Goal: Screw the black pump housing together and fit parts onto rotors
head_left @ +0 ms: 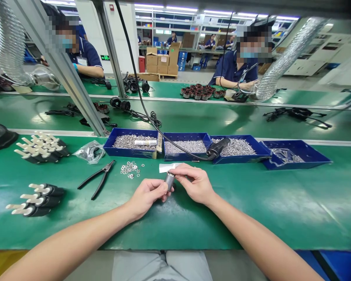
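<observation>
Lower centre of frame: both hands meet just above the green matte surface [251, 203]. Left hand [146, 195] is curled shut round the lower end of a small grey metal cylinder [169, 180]; right hand [194, 183] pinches its upper end w/ fingertips, thumb underneath. The cylinder's long axis tilts up and slightly right, bottom toward the left hand, top toward the right hand. Both hands touch it, neither nearer; it sits btwn them, off the surface.

Just beyond the right hand lies a small white paper slip [166, 167]. Left of centre: a scatter of small silver washers [130, 169], then black-handled pliers [98, 178] lying diagonally, jaws pointing to the upper right. Far left: two groups of black cylindrical parts w/ cream-white shafts [36, 199], near group and a farther pile, plus a clear plastic bag.

Farther back, mid frame: a row of blue plastic trays [187, 137] filled w/ small silver hardware; a black corded power tool [219, 148] rests across them, cable rising to the upper left.

Beyond that, a second green bench w/ people in blue shirts.
</observation>
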`<state>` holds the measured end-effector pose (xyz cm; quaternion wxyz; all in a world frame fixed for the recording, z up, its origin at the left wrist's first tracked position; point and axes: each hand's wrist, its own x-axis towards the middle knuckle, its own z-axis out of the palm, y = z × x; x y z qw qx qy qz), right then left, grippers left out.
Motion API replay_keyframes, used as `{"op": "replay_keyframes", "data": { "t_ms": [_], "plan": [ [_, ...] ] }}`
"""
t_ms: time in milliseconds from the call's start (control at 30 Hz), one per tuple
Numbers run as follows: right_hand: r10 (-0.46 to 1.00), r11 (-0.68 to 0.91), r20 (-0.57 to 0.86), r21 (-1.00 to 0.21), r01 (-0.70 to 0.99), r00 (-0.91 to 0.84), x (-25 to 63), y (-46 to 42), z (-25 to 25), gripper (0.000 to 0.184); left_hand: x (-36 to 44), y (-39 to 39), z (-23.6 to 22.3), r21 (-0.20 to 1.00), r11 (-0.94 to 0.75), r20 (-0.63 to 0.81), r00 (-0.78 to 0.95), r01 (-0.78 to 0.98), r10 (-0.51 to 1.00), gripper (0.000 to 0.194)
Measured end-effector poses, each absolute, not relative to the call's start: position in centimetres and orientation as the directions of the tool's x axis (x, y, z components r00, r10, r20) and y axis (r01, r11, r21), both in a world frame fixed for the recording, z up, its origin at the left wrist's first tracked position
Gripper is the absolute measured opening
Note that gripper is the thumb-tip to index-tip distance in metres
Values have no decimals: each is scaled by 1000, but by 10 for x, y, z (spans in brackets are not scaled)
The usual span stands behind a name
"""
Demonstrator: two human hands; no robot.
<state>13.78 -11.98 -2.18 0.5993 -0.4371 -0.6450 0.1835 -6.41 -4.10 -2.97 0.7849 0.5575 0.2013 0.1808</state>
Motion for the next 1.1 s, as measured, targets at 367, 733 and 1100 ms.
{"op": "replay_keyframes", "data": {
  "t_ms": [367,733,1100],
  "plan": [
    [760,523,650,-612,594,1,126,-128,-26,71,-64,-38,-24,990,128,-21,808,-67,589,47],
    [803,514,582,-784,347,126,117,-128,-30,58,-70,-32,-20,983,-158,174,723,-90,668,35],
    [804,568,594,-785,248,38,121,-131,-32,64,-73,-26,-23,740,-626,634,564,-245,529,54]
  ]
}}
